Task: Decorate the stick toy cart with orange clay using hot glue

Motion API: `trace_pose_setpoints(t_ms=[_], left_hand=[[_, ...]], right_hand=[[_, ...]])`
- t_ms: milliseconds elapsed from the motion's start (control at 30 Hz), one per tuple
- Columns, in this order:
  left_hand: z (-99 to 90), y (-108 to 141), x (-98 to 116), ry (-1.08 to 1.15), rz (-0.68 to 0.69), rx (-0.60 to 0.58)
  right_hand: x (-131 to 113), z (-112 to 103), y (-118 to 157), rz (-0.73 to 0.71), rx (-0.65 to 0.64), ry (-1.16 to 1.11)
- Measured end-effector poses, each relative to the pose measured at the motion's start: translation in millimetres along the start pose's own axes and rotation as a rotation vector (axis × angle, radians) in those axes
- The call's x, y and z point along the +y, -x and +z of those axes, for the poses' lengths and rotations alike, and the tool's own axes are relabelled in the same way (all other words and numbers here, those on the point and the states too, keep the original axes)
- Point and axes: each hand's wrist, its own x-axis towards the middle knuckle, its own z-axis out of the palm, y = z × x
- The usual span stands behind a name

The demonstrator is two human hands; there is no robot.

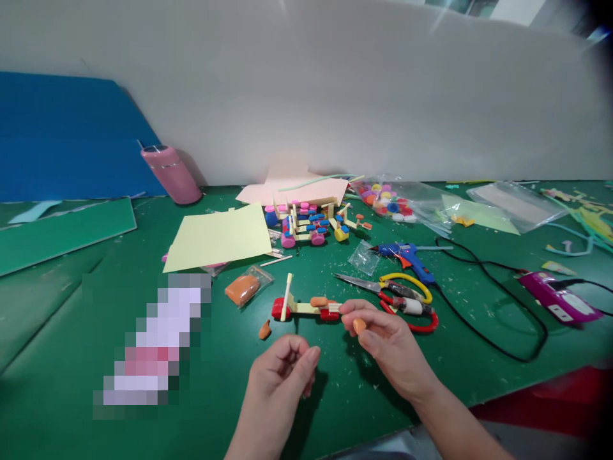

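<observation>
My right hand (383, 338) pinches a small piece of orange clay (359, 326) between thumb and fingers. To its left my left hand (287, 367) hovers over the green table with its fingers curled; what it holds, if anything, is hidden. Just beyond both hands lies a small stick model (304, 308) with red wheels, an upright pale stick near its left end and an orange clay piece (318, 301) on top. A loose orange lump (265, 329) rests left of the model. Behind that is a bag of orange clay (243, 289).
Scissors (402, 297) and a blue glue gun (407, 257) with a black cord lie to the right, near a purple power strip (558, 298). Finished-looking models (304, 227), yellow paper (220, 237) and a pink bottle (173, 176) stand farther back.
</observation>
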Motion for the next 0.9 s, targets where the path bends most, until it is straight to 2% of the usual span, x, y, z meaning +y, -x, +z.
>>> trace_pose_setpoints(t_ms=[167, 333, 400, 500, 633, 700, 767, 833, 900], left_hand=[[-2.0, 3, -3, -0.224, 0.163, 0.042], [-1.1, 3, -1, -0.452, 0.306, -0.047], [0.7, 2, 2, -0.447, 0.342, -0.021], [3.3, 1, 8, -0.352, 0.276, 0.018], [8.4, 0, 14, -0.111, 0.072, 0.034], [13.0, -1, 15, 0.090, -0.019, -0.019], [17.9, -2, 14, 0.250, -0.071, -0.123], [21.6, -4, 12, 0.352, -0.102, -0.206], [23.4, -6, 11, 0.442, -0.146, -0.238]], right_hand=[[-3, 0, 0, -0.012, 0.006, 0.013], [-6, 0, 0, -0.055, -0.014, 0.089], [-8, 1, 1, -0.094, -0.038, 0.152], [-13, 3, 3, -0.153, -0.074, 0.280], [-18, 5, 6, -0.240, -0.120, 0.452], [-19, 6, 6, -0.297, -0.137, 0.540], [-19, 6, 6, -0.351, -0.151, 0.643], [-18, 6, 6, -0.387, -0.166, 0.733], [-18, 7, 5, -0.399, -0.176, 0.766]])
